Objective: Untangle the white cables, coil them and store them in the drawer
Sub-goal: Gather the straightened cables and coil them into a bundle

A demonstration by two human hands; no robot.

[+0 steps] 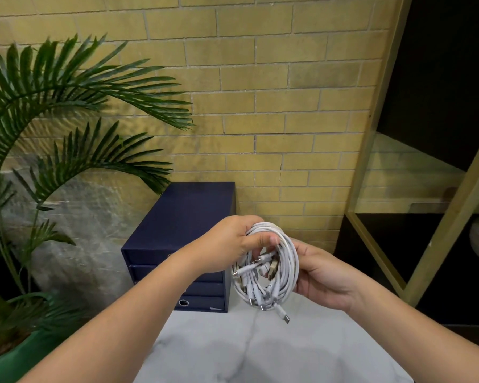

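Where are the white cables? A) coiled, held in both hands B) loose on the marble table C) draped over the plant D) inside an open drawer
A: the white cables form a coil that the left hand and right hand hold above the table.

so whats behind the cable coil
Behind the coil: marble table, brick wall and the drawer unit's right edge. The right hand's fingers go behind it, covered.

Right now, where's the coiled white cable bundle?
Head view, centre: white cable coil held by left hand and right hand above the marble table, right of the navy drawer box.
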